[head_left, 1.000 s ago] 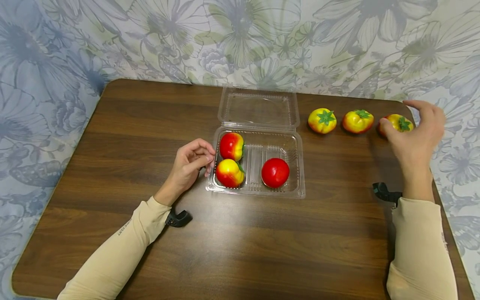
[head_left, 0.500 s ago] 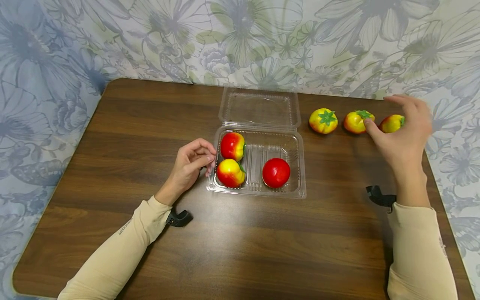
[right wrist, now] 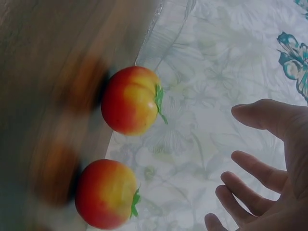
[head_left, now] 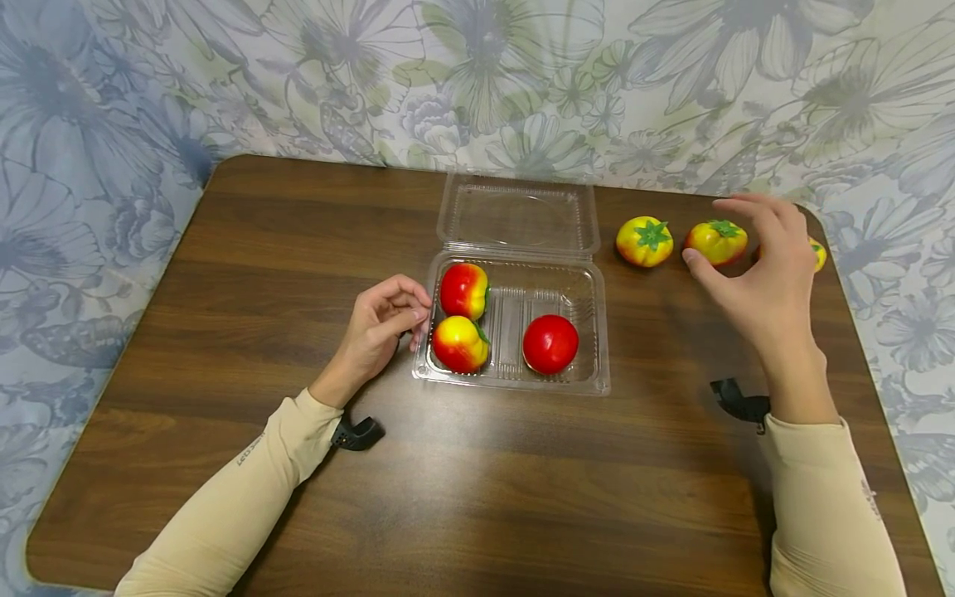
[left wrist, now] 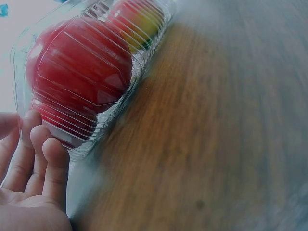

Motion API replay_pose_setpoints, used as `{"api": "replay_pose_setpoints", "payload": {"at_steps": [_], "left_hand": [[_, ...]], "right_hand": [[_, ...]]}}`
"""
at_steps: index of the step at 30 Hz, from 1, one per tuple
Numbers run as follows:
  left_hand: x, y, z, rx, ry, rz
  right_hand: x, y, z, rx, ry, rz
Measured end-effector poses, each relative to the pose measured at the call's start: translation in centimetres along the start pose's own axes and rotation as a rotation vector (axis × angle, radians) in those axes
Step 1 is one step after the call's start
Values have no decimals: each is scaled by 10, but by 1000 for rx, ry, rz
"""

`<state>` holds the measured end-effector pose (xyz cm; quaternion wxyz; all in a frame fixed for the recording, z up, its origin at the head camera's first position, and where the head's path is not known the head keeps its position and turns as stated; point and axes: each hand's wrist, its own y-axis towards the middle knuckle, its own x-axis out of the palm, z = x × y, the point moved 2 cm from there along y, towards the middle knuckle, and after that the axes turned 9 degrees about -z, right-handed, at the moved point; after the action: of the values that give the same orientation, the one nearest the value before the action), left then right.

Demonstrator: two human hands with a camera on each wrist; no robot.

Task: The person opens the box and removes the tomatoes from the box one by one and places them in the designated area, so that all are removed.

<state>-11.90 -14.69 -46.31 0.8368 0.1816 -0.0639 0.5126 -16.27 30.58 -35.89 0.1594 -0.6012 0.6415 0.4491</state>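
Note:
A clear plastic clamshell container [head_left: 511,383] lies with its lid laid back. My left hand [head_left: 376,327] holds its left rim between thumb and curled fingers; the left wrist view shows the fingertips [left wrist: 55,149] against the wall. Inside are two red-yellow toy tomatoes, one rear [head_left: 462,290] and one front [head_left: 458,344], at the left, and a red one [head_left: 550,344] at the right. My right hand [head_left: 768,282], fingers spread and holding nothing, hovers over the row at the back right, around the middle toy tomato [head_left: 718,240]. The rightmost one [head_left: 819,254] is mostly hidden behind that hand.
Another yellow-red toy tomato [head_left: 645,241] sits between the container's raised lid [head_left: 518,215] and the middle one. The brown wooden table [head_left: 522,489] ends at a floral-papered wall [head_left: 477,91] behind and at both sides.
My right hand has moved left, from the rightmost toy tomato to above the middle one, with nothing picked up. The left hand and container have stayed put.

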Motion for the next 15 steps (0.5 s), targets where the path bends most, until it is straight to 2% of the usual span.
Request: {"api": "replay_pose_setpoints", "payload": {"at_steps": [8, 15], "left_hand": [[0, 0, 0, -4, 3, 1], [0, 0, 1, -6, 11, 1]], "right_hand": [[6, -1, -9, -6, 15, -39], [15, -3, -21, -70, 12, -107]]}}
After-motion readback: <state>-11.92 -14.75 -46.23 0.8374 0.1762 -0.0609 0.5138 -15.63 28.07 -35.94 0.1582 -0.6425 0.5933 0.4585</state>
